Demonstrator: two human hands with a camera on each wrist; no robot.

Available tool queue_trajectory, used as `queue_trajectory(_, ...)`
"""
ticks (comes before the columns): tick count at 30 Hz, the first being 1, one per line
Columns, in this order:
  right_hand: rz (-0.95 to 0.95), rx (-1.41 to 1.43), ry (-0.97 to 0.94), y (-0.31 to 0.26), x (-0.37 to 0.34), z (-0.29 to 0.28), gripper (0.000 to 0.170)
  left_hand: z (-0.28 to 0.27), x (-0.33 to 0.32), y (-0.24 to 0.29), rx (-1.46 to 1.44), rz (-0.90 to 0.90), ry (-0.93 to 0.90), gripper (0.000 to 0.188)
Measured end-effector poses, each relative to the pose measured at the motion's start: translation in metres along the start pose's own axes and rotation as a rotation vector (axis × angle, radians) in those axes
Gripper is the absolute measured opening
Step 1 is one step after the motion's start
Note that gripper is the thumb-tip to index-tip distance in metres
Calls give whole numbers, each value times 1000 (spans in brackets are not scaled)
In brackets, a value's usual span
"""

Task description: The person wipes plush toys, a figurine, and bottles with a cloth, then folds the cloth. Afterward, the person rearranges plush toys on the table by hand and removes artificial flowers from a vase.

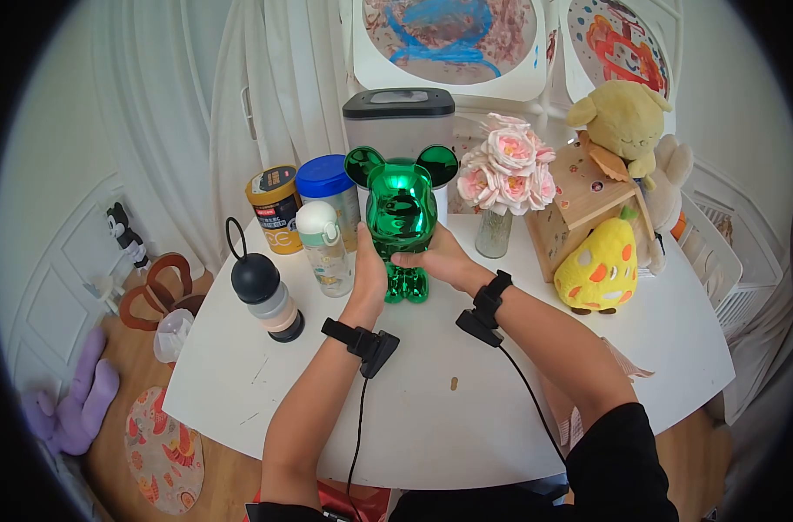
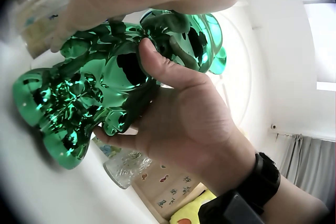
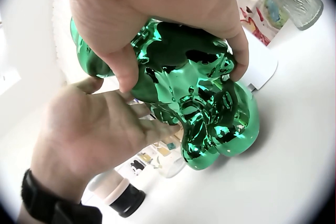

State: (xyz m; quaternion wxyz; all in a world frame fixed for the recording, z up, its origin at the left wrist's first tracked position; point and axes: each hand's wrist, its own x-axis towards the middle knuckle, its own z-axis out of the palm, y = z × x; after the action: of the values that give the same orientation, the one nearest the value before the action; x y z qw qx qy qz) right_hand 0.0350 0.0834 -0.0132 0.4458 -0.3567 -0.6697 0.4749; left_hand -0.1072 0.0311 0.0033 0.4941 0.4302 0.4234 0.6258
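Note:
A shiny metallic-green bear figurine [image 1: 402, 200] with round ears and stubby feet stands upright at the middle of the white table [image 1: 414, 391]. My left hand [image 1: 370, 277] grips its left side, and the fingers go partly out of sight behind the body. From the other side my right hand [image 1: 449, 259] holds the figurine around its middle, thumb across the front. In the left wrist view the right thumb [image 2: 163, 66] lies along the glossy belly. The right wrist view has the left hand [image 3: 94, 129] against the figurine's side, close to the arm.
Left of the figurine stand a clear bottle [image 1: 329, 261], a black-topped bottle [image 1: 270, 300], a blue-lidded tub [image 1: 325, 174] and a yellow can [image 1: 275, 209]. A lidded bin [image 1: 370, 130] is behind. On the right are a flower vase [image 1: 495, 233], a wooden house [image 1: 557, 209] and plush toys [image 1: 601, 270].

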Motion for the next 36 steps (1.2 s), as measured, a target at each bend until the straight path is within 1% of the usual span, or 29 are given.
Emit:
queue_trajectory(2,17,-43,13,9,4,-1,85,-1,7,-10,3,-36,13,67)
queue_trajectory(4,14,-111,23,11,6,-1,89,-5,17,-18,-43,-53,-21,65)
queue_trajectory(7,5,-100,22,14,11,1,90,-7,23,-25,-78,-54,4,63)
queue_trajectory(9,12,-112,5,16,11,-1,93,-7,23,-26,-52,-42,29,63)
queue_trajectory(10,-14,-106,5,16,10,0,95,-7,22,-27,-37,-17,51,64)
queue_trajectory(12,-51,-92,-5,11,7,0,101,-8,22,-30,-4,-24,61,64)
queue_trajectory(14,-67,-102,-11,14,9,-2,101,-4,21,-27,28,-16,64,65)
queue_trajectory(16,-81,-127,-19,24,18,-1,101,3,16,-20,24,-22,136,66)
queue_trajectory(17,-90,-121,-10,30,20,-3,101,4,17,-20,34,-15,128,66)
queue_trajectory(19,-45,-145,-13,26,17,-1,99,0,20,-23,17,-23,122,66)
queue_trajectory(20,-30,-181,17,24,14,0,99,-2,21,-25,27,-14,120,66)
queue_trajectory(22,-68,-171,22,31,16,1,99,-2,22,-28,54,-11,155,65)
queue_trajectory(23,-96,-170,26,35,19,0,99,-6,25,-31,59,3,149,65)
queue_trajectory(25,-100,-203,30,43,25,-1,101,-18,33,-42,96,17,67,65)
queue_trajectory(27,-24,-298,11,48,28,-2,107,-21,27,-41,105,38,16,65)
queue_trajectory(28,82,-381,-10,27,14,-6,102,-15,13,-34,102,34,97,60)
queue_trajectory(29,74,-379,-3,13,4,-10,102,-11,-2,-26,98,27,180,56)
queue_trajectory(30,113,-474,-38,4,-3,-16,101,-6,-24,-13,101,38,175,56)
queue_trajectory(31,154,-568,-74,-1,-10,-21,100,-2,-51,4,166,100,146,54)
queue_trajectory(32,124,-677,-113,-4,-17,-30,94,0,-66,14,233,159,117,56)
queue_trajectory(33,79,-760,-176,-17,-34,-38,86,-5,-69,19,236,160,121,56)
queue_trajectory(34,33,-846,-243,-37,-58,-47,78,-13,-70,27,290,341,122,61)
queue_trajectory(35,-27,-908,-283,-52,-85,-58,65,-23,-69,35,343,522,125,69)
queue_trajectory(36,-23,-963,-315,-77,-115,-66,63,-32,-62,41,340,521,137,69)
